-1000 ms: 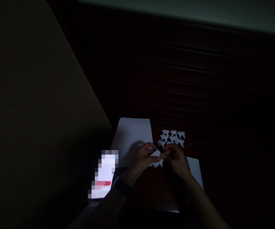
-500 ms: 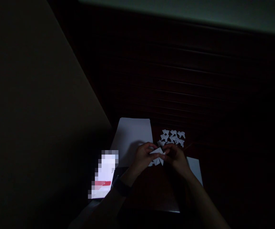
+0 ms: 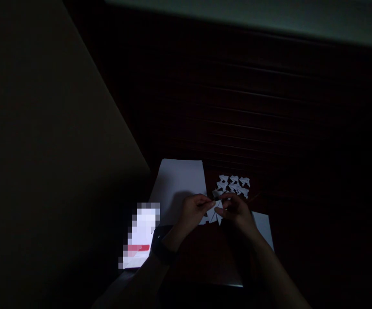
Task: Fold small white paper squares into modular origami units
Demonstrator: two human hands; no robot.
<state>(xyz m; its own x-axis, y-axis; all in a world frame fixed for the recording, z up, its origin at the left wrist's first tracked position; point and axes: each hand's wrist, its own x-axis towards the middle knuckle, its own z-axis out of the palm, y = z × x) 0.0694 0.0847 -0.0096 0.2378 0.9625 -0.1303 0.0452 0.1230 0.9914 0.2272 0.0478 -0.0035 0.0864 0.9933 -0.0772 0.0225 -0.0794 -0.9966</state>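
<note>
In dim light my left hand (image 3: 192,212) and my right hand (image 3: 237,212) meet over a dark table, both pinched on a small folded white paper piece (image 3: 214,213) held between their fingertips. My left wrist wears a dark watch (image 3: 163,249). Just beyond the hands lies a cluster of several similar small folded white paper pieces (image 3: 233,184).
A white paper sheet (image 3: 179,182) lies to the left behind my left hand, another white sheet (image 3: 263,227) pokes out right of my right arm. A lit, blurred-out screen (image 3: 142,238) glows at the lower left. A pale wall fills the left, dark slatted wood the back.
The folded piece has been worked between my fingertips and now looks narrower and more closed up. Both hands have stayed in place, edging slightly away from me.
</note>
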